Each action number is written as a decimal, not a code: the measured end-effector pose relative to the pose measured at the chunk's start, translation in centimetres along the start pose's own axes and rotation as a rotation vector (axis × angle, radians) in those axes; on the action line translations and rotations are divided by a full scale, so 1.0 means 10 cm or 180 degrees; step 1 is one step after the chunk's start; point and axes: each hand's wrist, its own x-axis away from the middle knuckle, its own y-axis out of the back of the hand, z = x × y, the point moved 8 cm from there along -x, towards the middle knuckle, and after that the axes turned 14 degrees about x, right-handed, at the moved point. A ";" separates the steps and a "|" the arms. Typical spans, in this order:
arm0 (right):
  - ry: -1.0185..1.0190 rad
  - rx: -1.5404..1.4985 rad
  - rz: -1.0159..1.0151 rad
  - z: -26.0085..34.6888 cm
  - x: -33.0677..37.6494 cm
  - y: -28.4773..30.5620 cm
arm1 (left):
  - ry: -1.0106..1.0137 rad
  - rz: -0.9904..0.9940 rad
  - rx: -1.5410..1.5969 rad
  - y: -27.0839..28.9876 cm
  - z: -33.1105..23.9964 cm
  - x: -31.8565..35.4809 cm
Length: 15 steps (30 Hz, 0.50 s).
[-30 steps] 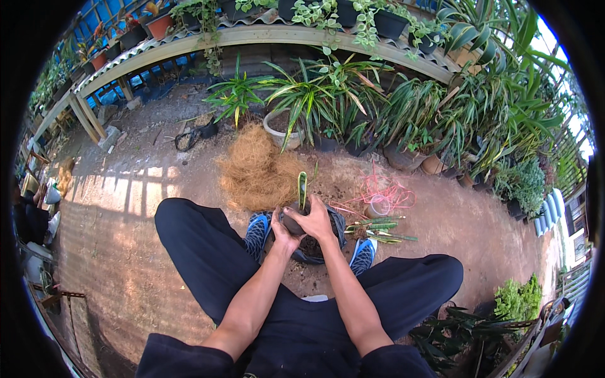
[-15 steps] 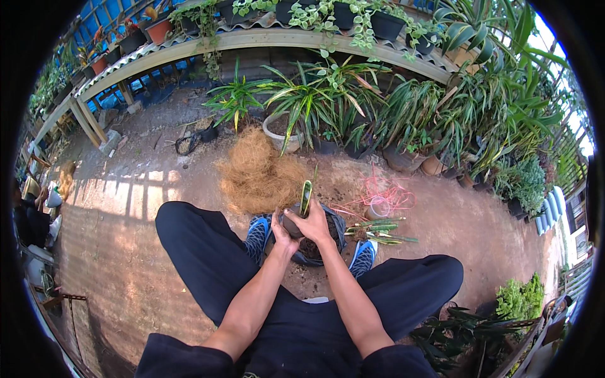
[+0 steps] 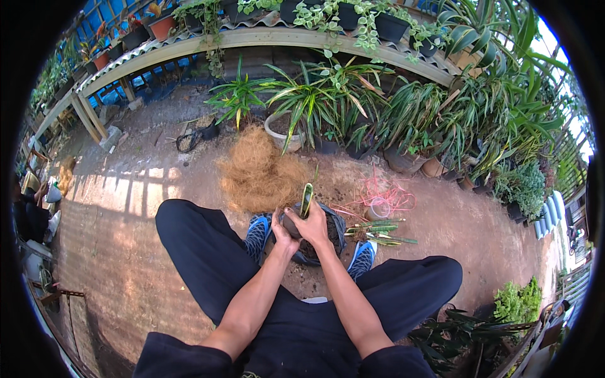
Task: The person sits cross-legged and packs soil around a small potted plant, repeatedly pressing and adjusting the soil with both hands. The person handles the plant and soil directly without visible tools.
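Both my hands are wrapped round a dark ball of soil [image 3: 291, 222] at the base of a snake plant cutting [image 3: 307, 199]. My left hand [image 3: 284, 232] cups the ball from the left and below. On the other side, my right hand [image 3: 316, 227] presses against it, thumb near the upright, yellow-edged leaf. The roots are hidden. Beneath the hands, between my shoes, stands a black plastic bag [image 3: 339, 225] with loose dark soil inside. More snake plant cuttings [image 3: 386, 230] lie on the ground just right of the bag.
A heap of brown coconut fibre [image 3: 255, 173] lies ahead. Tangled pink string [image 3: 397, 192] surrounds a clear plastic cup [image 3: 379, 208] to the right. Potted plants [image 3: 305, 101] line the far side under a wooden shelf [image 3: 265, 39]. Another person [image 3: 33, 214] sits at far left.
The leaf and soil ball have shifted very slightly, with the leaf tip a little lower. Both hands keep their hold on the ball.
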 end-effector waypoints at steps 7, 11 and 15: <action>0.0010 -0.0575 0.0461 -0.02 0.04 -0.14 | 0.0027 0.0113 0.0055 0.11 0.01 -0.10; 0.0235 -0.0564 0.0380 0.01 0.06 -0.16 | 0.0138 0.0117 0.0084 0.15 -0.01 -0.14; 0.0296 -0.0814 0.0063 0.00 0.04 -0.09 | 0.0186 -0.0142 -0.0017 0.15 0.01 -0.09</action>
